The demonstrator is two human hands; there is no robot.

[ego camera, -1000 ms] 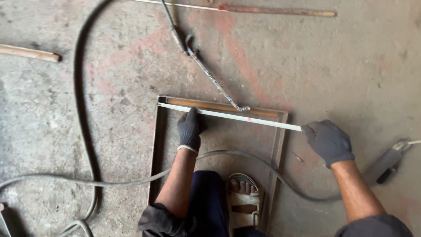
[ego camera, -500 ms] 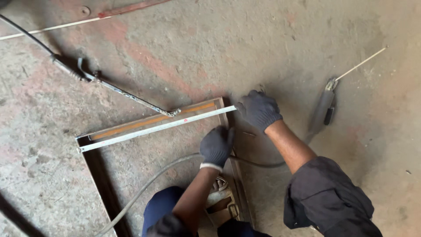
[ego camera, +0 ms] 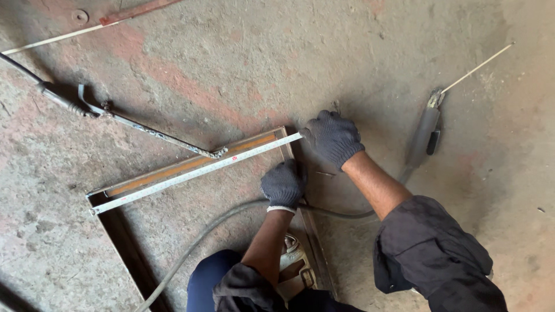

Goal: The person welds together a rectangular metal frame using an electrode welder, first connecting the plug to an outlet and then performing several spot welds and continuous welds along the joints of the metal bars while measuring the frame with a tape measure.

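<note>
Head view: tape measure end under right hand.

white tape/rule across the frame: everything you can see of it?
The measuring tape is a thin, flat white strip with fine dark ticks and small red marks, probably coated metal. It lies stretched straight along the top rail of the rectangular metal frame on the concrete floor, running diagonally from the frame's left corner up to its right corner. The gloved right hand holds its right end at that corner. The left hand rests just below, on the frame's side rail, not clearly touching it. No case or reel shows.
</note>
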